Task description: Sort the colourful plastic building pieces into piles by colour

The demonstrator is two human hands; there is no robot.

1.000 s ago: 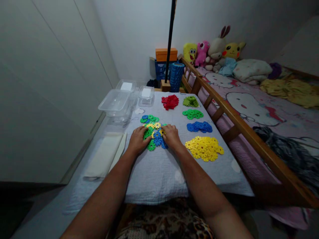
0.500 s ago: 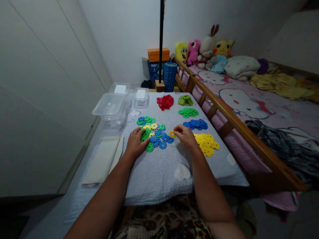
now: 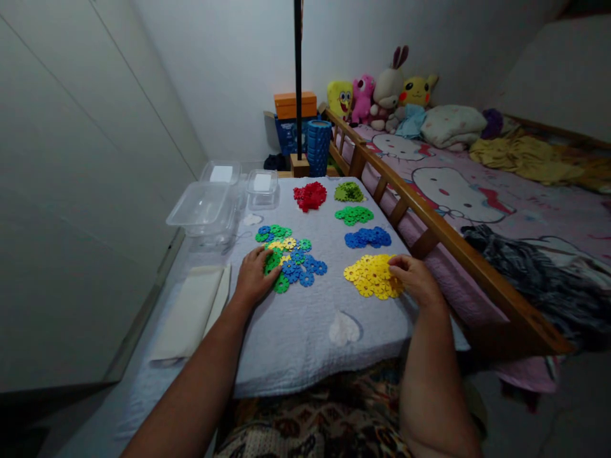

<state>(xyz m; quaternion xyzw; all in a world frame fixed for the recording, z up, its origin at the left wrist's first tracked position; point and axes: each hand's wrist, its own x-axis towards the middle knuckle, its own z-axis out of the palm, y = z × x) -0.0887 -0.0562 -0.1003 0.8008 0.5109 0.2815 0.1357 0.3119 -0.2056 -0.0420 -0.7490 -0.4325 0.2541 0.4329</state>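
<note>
On a grey quilted cloth (image 3: 305, 331) lies a mixed heap of blue, green and yellow flower-shaped discs (image 3: 289, 257). My left hand (image 3: 254, 275) rests flat on the heap's left edge, fingers spread. My right hand (image 3: 414, 277) lies on the right side of a pile of yellow discs (image 3: 370, 277), fingers curled down onto it; whether it holds a disc is hidden. Behind the yellow pile sit sorted piles: blue (image 3: 367, 238), green (image 3: 354, 215), light green (image 3: 349, 191) and red (image 3: 310, 195).
Clear plastic tubs (image 3: 204, 207) and smaller lidded boxes (image 3: 262, 186) stand at the back left. A folded white cloth (image 3: 191, 312) lies left. A wooden bed rail (image 3: 443, 238) runs along the right. A black pole (image 3: 298, 83) rises at the back.
My right hand has left the mixed heap with a yellow disc and moved right onto the yellow pile. My left hand stays on the heap. The view has shifted slightly.
</note>
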